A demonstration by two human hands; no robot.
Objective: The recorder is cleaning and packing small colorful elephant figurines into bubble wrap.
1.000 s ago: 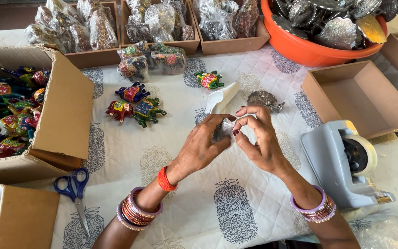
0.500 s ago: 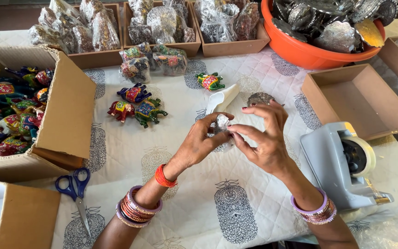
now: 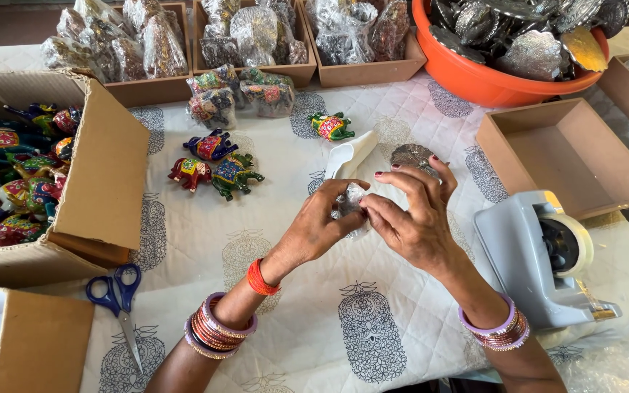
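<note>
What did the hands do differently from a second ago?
The right hand lifted its fingers and spread them over the small clear-wrapped packet, which shifted slightly toward the left hand. Both hands kept hold of it. The painted elephants, scissors and tape dispenser stayed put.

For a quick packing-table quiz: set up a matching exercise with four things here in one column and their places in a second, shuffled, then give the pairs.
Things:
1. scissors
2. tape dispenser
3. orange tub
4. clear-wrapped piece

Places:
A. far right corner
B. between both hands
C. near left, beside a cardboard box
D. near right, before an empty box

Pairs: 1-C, 2-D, 3-A, 4-B
</note>
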